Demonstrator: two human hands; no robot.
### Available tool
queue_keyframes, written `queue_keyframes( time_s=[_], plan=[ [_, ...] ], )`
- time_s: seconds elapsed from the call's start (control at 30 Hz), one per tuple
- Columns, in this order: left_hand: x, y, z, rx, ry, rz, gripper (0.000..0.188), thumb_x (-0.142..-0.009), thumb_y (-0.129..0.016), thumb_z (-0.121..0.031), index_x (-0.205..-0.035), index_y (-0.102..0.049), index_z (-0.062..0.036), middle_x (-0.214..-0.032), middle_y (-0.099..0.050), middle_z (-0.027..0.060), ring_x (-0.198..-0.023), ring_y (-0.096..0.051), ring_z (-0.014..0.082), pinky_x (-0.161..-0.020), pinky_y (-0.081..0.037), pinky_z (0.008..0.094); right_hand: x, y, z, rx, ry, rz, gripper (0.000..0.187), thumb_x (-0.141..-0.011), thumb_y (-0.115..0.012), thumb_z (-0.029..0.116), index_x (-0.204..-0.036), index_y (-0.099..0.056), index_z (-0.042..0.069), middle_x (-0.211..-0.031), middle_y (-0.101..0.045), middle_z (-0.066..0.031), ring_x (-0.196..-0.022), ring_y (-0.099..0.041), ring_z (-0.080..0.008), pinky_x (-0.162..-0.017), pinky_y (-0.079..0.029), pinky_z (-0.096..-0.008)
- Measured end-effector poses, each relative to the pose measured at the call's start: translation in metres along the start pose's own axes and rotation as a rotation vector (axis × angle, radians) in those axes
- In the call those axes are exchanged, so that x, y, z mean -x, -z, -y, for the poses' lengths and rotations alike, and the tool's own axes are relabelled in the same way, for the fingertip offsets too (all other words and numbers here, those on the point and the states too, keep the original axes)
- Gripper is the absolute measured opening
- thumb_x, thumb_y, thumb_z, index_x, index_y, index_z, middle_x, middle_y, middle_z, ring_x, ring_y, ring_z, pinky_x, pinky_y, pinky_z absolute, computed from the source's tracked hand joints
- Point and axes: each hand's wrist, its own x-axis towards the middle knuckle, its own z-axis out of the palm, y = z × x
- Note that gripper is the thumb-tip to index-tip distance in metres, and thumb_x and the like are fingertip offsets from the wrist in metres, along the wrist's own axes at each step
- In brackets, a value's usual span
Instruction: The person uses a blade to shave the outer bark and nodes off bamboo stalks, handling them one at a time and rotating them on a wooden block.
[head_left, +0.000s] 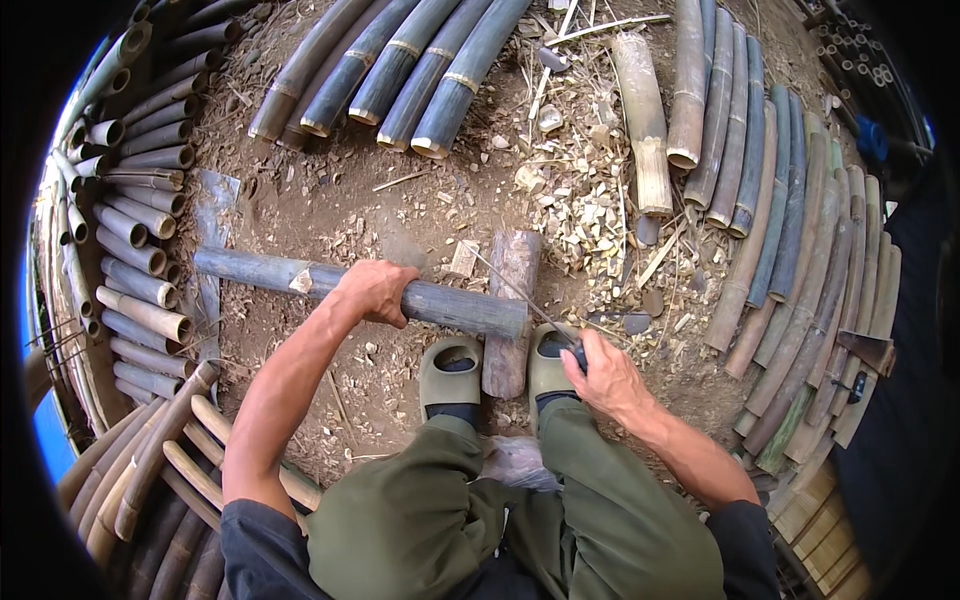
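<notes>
A dark grey bamboo pole (455, 306) lies across the ground in front of my feet, its right end resting on a short log (508, 368). My left hand (376, 292) is closed over the pole's middle from above. My right hand (610, 376) is wrapped round the dark handle of a long, thin-bladed hand tool (515, 288). Its narrow blade slants up and left past the pole's right end, over the log. Seen almost edge-on, the blade does not show whether it has teeth. A small pale wood block (465, 258) sits just left of the log.
Bamboo poles (400, 80) lie side by side at the far left, with a long row (780, 230) along the right. Cut bamboo (150, 215) is stacked at the left. Wood chips (585, 215) litter the dirt. My clogs (451, 375) flank the log. A wedge-shaped dark piece (866, 350) lies on the right row.
</notes>
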Motion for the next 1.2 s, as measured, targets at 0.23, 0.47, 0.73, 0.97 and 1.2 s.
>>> queue_keyframes(
  time_s=[0.23, 0.47, 0.73, 0.97, 1.2],
  plan=[
    [0.002, -0.012, 0.003, -0.018, -0.03, -0.111, 0.043, -0.062, -0.075, -0.029, -0.098, -0.066, -0.0076, -0.085, -0.073, 0.0152, -0.08, -0.072, 0.0333, -0.075, -0.058, 0.0427, -0.014, -0.003, 0.035, -0.034, 0.384, -0.218, 0.033, -0.095, -0.064, 0.024, -0.111, -0.055, -0.003, -0.09, -0.066, -0.0245, -0.076, -0.07, -0.0385, -0.06, -0.057, -0.0419],
    [0.004, -0.022, 0.001, 0.031, 0.019, -0.108, 0.047, -0.059, -0.077, -0.025, -0.102, -0.064, -0.0096, -0.094, -0.071, 0.0106, -0.09, -0.07, 0.0314, -0.078, -0.056, 0.0444, -0.029, -0.006, 0.021, -0.117, 0.241, -0.143, 0.03, -0.094, -0.065, 0.023, -0.108, -0.056, -0.002, -0.083, -0.066, -0.0233, -0.068, -0.068, -0.0408, -0.057, -0.053, -0.0482],
    [0.006, -0.043, 0.001, -0.03, -0.024, -0.462, 0.048, -0.059, -0.077, -0.02, -0.103, -0.062, -0.0103, -0.094, -0.068, 0.0087, -0.094, -0.067, 0.0288, -0.086, -0.052, 0.042, -0.034, -0.021, -0.015, 0.152, 0.058, 0.088, 0.033, -0.096, -0.063, 0.027, -0.104, -0.056, -0.005, -0.076, -0.065, -0.02, -0.063, -0.068, -0.0349, -0.055, -0.056, -0.0405],
    [0.009, -0.051, 0.0, -0.063, -0.054, -0.556, 0.047, -0.06, -0.078, -0.019, -0.103, -0.061, -0.0101, -0.092, -0.066, 0.0078, -0.092, -0.066, 0.0281, -0.086, -0.051, 0.0418, -0.03, -0.02, 0.003, -0.043, 0.413, -0.241, 0.032, -0.094, -0.065, 0.025, -0.107, -0.056, -0.003, -0.078, -0.066, -0.0214, -0.063, -0.068, -0.0376, -0.057, -0.057, -0.0428],
    [0.014, -0.069, -0.004, -0.12, -0.04, -0.73, 0.046, -0.066, -0.079, -0.02, -0.107, -0.06, -0.0101, -0.095, -0.065, 0.0071, -0.094, -0.064, 0.0267, -0.088, -0.048, 0.0414, -0.03, -0.008, 0.027, -0.153, 0.275, -0.16, 0.033, -0.094, -0.067, 0.024, -0.11, -0.057, -0.002, -0.087, -0.068, -0.0253, -0.072, -0.07, -0.0409, -0.059, -0.055, -0.0453]
  ],
)
